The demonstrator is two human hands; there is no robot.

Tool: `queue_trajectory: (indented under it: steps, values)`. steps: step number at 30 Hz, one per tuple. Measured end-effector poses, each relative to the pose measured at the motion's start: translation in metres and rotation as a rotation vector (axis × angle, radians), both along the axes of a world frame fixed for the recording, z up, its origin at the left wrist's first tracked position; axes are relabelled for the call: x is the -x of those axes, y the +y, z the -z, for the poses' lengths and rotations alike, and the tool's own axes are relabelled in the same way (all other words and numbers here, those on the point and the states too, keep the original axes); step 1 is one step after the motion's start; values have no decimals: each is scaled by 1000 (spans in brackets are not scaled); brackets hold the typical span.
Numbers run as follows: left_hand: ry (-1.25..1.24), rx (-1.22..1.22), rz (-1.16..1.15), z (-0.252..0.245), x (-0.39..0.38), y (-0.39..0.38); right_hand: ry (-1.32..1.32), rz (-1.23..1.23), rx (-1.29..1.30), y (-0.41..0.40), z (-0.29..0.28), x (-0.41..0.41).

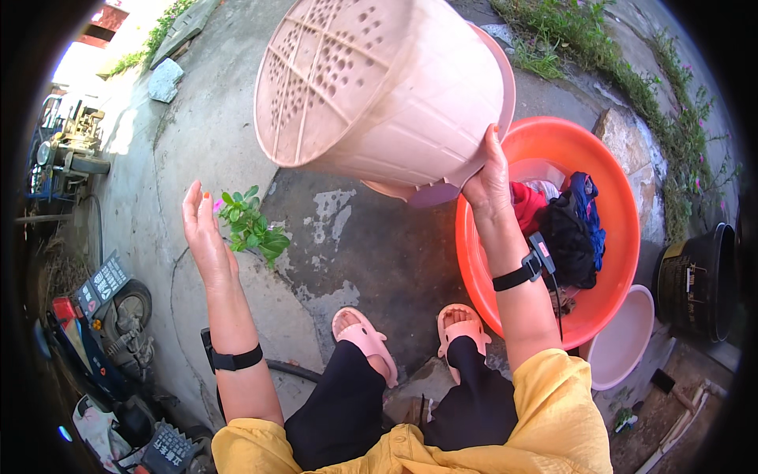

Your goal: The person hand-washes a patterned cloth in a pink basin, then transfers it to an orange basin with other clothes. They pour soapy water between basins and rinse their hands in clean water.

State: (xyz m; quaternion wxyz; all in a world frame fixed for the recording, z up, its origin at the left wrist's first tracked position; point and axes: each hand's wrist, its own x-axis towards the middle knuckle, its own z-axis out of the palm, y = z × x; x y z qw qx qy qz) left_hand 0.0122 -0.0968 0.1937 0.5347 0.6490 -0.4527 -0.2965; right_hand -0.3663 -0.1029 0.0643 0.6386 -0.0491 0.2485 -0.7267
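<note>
My right hand (489, 178) grips the rim of a pale pink plastic bucket (432, 106), which is held up in the air and tipped over. Its base, pierced with many small holes, faces up and to the left, while the mouth points away and down. To the left, my left hand (208, 234) is raised with nothing in it, apart from the bucket. A large orange plastic basin (613, 237) stands on the ground under my right forearm. In it lie wet-looking clothes: black cloth (565, 237), blue cloth (586, 195) and red cloth (526, 206).
A pale pink basin (622, 343) and a black bucket (696, 284) stand right of the orange basin. A leafy plant (254, 228) is near my left hand. Motorbikes (100, 338) are at the left, weeds (675, 112) at the right. A dark hose (293, 370) lies by my feet.
</note>
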Motion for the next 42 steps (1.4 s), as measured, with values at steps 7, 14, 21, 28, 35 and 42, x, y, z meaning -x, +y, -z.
queue_trajectory:
  steps: [7, 14, 21, 28, 35, 42]
  values:
    - [-6, -11, -82, -11, -1, 8, 627, -256, 1, 30, -38, -38]
    - [32, -257, 27, -17, -27, 19, 1871, -212, 839, 65, -61, -82]
    - [-145, -562, 62, 36, -22, 38, 1967, -316, 981, 86, -33, -90]
    - [-107, -474, 39, 67, -27, 51, 2206, -529, 867, 109, -44, -74]
    - [-170, -526, 86, 97, -52, 67, 2231, -67, -114, 193, -32, 54]
    - [-194, -519, 106, 132, -69, 87, 1677, 301, -1778, 391, 19, 195]
